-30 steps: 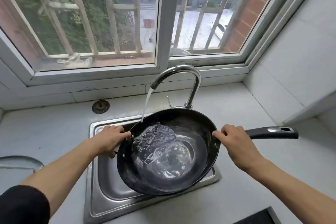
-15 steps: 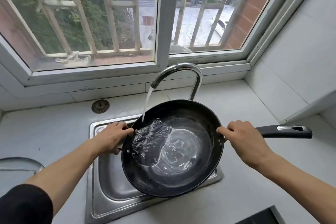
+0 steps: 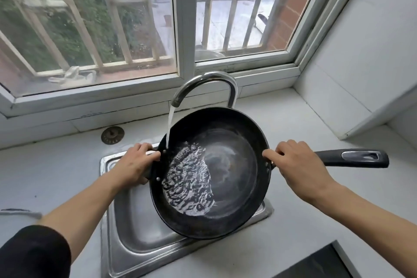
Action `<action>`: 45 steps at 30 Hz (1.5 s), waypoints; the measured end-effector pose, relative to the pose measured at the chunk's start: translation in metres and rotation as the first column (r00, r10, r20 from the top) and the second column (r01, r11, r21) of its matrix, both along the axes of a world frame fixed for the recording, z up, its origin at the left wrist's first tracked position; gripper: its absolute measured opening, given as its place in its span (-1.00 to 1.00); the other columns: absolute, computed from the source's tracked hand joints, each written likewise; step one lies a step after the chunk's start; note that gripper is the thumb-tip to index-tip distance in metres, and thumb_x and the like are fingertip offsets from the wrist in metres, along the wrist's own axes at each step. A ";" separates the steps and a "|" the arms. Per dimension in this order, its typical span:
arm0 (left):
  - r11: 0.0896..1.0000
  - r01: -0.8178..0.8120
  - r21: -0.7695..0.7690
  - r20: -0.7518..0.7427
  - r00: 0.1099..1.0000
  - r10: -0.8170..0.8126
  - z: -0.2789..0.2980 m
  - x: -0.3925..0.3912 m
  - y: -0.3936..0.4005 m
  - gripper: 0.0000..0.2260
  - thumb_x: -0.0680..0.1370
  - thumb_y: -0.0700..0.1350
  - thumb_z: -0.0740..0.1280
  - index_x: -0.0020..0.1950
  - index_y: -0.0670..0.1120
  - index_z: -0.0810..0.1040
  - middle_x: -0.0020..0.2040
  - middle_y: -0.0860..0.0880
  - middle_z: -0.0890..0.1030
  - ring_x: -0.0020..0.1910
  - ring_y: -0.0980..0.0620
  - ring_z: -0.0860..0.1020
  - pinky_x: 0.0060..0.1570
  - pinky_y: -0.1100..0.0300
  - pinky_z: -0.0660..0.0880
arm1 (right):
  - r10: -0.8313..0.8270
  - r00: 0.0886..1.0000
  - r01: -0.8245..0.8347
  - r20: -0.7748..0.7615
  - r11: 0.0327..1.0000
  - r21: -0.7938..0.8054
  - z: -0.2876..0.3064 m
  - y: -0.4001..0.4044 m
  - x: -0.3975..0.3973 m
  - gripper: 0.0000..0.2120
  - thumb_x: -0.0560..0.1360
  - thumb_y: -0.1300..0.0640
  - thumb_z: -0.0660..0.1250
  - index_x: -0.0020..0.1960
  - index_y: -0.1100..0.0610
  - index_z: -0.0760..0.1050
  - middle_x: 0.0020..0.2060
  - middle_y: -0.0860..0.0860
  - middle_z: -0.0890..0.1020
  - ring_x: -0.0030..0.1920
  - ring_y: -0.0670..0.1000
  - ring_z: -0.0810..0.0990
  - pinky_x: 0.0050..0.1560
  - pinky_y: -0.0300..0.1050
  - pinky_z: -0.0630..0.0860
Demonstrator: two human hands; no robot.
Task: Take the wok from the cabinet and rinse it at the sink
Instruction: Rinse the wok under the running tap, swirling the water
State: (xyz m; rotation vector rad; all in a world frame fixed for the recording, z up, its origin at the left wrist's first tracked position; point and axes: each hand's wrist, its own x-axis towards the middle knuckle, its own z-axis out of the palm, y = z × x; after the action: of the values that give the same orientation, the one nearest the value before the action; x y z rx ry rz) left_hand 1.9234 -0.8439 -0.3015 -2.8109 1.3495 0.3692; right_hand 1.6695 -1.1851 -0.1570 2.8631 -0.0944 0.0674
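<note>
A black wok [image 3: 234, 133] hangs tilted over the steel sink [image 3: 126, 228], its far rim raised and its left side low. My left hand [image 3: 133, 165] grips the small helper handle on its left rim. My right hand [image 3: 300, 169] is closed around the base of the long black handle [image 3: 354, 158], which points right. Water runs from the curved chrome faucet [image 3: 207, 83] onto the wok's left inner wall and pools, rippling, in the lower left of the bowl.
White countertop [image 3: 45, 176] surrounds the sink. A round metal plug [image 3: 112, 135] sits behind the sink at the left. A dark cooktop corner [image 3: 320, 264] shows at the bottom right. A white tiled wall [image 3: 361, 52] rises on the right, a barred window behind.
The wok has tipped further, far rim up and left side down. The pooled water has slid from the middle toward the lower left. Both hands keep their grip.
</note>
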 end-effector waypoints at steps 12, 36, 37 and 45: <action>0.997 -0.031 -0.073 0.057 0.998 0.035 -0.004 -0.002 -0.014 -0.22 0.09 0.00 0.63 0.28 0.09 0.47 0.27 -0.17 0.45 0.14 -0.21 0.44 0.09 -0.05 0.45 | -0.060 0.998 0.060 -0.005 0.998 -0.018 0.001 0.007 -0.010 -0.40 0.03 0.54 0.33 -0.02 0.09 0.54 -0.28 0.03 0.48 -0.29 0.12 0.43 -0.30 -0.03 0.38; 0.985 -0.100 -0.140 0.247 0.960 0.133 0.012 0.009 -0.010 -0.26 0.11 -0.23 0.65 0.26 -0.05 0.53 0.14 -0.33 0.46 0.02 -0.32 0.46 -0.02 -0.18 0.48 | -0.097 0.994 0.104 -0.045 0.976 0.189 -0.031 0.000 0.001 -0.48 0.28 0.49 0.35 0.13 0.06 0.49 -0.12 0.03 0.50 -0.13 0.12 0.44 -0.20 0.01 0.48; 0.983 -0.106 -0.149 0.269 0.952 0.144 0.012 0.010 -0.008 -0.29 0.15 -0.28 0.62 0.26 -0.03 0.52 0.14 -0.33 0.46 0.02 -0.31 0.45 -0.02 -0.19 0.48 | -0.093 0.995 0.100 -0.041 0.975 0.200 -0.033 0.000 0.003 -0.49 0.29 0.49 0.35 0.14 0.06 0.50 -0.12 0.03 0.51 -0.12 0.12 0.45 -0.20 0.02 0.48; 0.968 -0.146 -0.203 0.387 0.896 0.217 0.020 0.017 0.008 -0.29 0.19 -0.41 0.49 0.24 0.03 0.37 0.16 -0.34 0.45 0.08 -0.33 0.44 0.02 -0.20 0.44 | -0.060 0.998 0.055 0.013 0.966 0.252 -0.052 -0.003 0.019 -0.46 0.27 0.51 0.39 0.14 0.08 0.50 -0.13 0.04 0.53 -0.11 0.14 0.47 -0.23 0.05 0.49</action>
State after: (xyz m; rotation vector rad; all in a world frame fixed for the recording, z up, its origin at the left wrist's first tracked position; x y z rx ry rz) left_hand 1.9403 -0.8357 -0.2818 -2.9256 1.0751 -0.3394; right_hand 1.6888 -1.1884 -0.2092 3.1112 -0.2040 0.0777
